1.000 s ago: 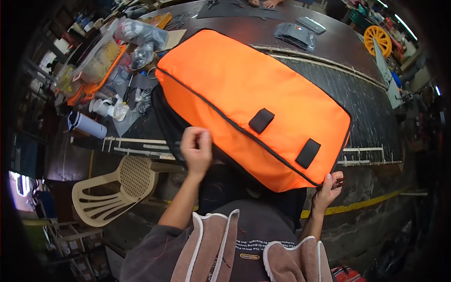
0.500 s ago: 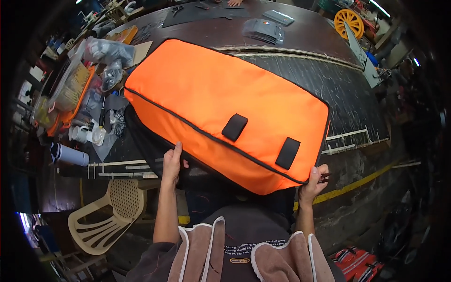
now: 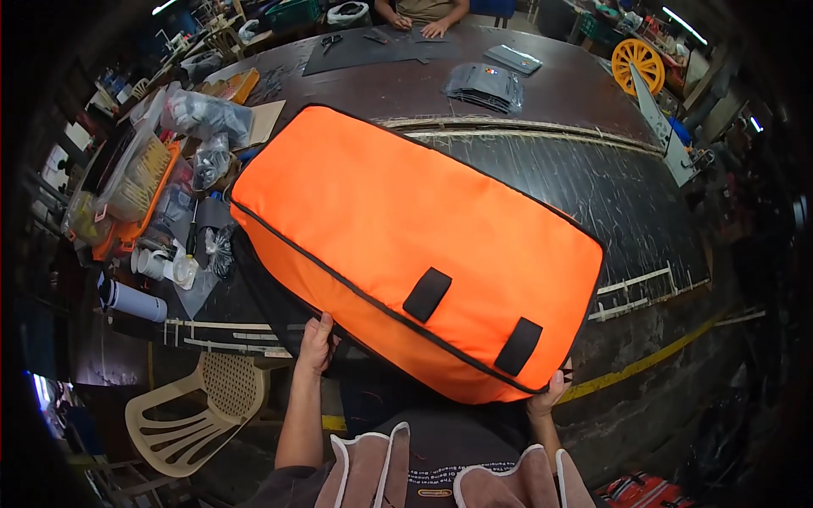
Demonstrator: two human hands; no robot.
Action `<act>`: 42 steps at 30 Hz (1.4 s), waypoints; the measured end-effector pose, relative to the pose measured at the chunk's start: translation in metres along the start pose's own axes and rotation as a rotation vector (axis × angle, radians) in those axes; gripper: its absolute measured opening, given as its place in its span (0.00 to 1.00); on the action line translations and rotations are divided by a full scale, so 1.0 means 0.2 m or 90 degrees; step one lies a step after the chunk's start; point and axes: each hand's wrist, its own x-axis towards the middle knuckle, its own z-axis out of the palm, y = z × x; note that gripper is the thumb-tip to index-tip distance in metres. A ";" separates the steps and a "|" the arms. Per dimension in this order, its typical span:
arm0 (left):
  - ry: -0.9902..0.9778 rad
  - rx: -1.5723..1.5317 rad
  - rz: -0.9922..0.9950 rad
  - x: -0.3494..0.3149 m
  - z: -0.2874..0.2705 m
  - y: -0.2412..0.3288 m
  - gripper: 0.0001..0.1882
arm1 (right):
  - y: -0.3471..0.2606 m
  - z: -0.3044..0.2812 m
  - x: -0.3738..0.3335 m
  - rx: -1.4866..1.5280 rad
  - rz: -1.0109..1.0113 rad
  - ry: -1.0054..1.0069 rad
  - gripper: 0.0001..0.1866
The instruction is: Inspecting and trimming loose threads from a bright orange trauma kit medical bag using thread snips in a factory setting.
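Note:
A large boxy orange bag (image 3: 398, 229) with black piping lies tilted across the near part of the table. Two short black strap loops (image 3: 427, 295) are on its top face, toward the near right. My left hand (image 3: 318, 343) grips the lower near edge at the black underside, thumb up and the other fingers mostly hidden. At the near right corner, my right hand (image 3: 550, 394) pinches the bag. A small dark pointed thing pokes out beside its fingers, too little visible to name.
Left on the dark table (image 3: 627, 178) stand clear plastic bins (image 3: 140, 178), mugs (image 3: 151, 263), a white tumbler (image 3: 134, 300) and a screwdriver (image 3: 191, 235). Packed grey pouches (image 3: 484, 87) lie farther back. Across the table are another person's hands (image 3: 434, 30). A beige chair (image 3: 199, 415) stands near left.
The bag and both my hands have come closer to my body, and the grip stays on the same edges. The view has tipped up, showing more of the person across the table.

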 end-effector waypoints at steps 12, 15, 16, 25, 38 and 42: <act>0.006 0.046 0.009 -0.01 0.08 0.06 0.24 | 0.17 -0.09 -0.03 0.021 -0.025 -0.036 0.30; -0.018 0.012 0.021 -0.03 0.10 0.07 0.24 | 0.16 -0.06 -0.02 0.033 -0.053 0.004 0.31; -0.032 -0.005 0.026 -0.03 0.11 0.07 0.24 | 0.18 -0.09 -0.02 0.022 -0.051 -0.013 0.30; -0.063 -0.040 0.058 0.00 0.09 0.02 0.24 | 0.17 -0.12 -0.03 -0.099 -0.044 0.015 0.25; -0.494 0.278 0.269 -0.39 0.77 0.83 0.11 | -0.47 -0.48 1.04 -0.281 -0.160 0.161 0.13; 0.055 0.505 0.515 0.15 0.51 1.10 0.22 | -0.42 -0.11 0.73 -0.392 -0.242 0.016 0.08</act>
